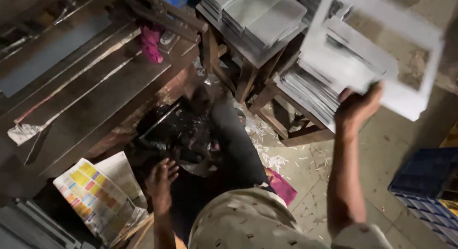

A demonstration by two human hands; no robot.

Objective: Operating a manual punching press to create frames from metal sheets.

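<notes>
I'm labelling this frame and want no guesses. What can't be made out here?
- Head view: white sheets in the right hand are motion-blurred; their print is unreadable.
- Left hand reaches into shadow; what it touches is too dark to tell.
- Blue crate is cut off by the right edge.

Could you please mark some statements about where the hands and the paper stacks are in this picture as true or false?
1. The right hand holds white printed sheets raised. True.
2. The left hand grips a stack of paper. False: it is open and empty, low near the colourful printed sheet.
3. Stacks of grey sheets rest on a wooden stand. True.
4. The crate at the right is red. False: it is blue.
5. A pink cloth lies on the wooden bench. True.
</notes>
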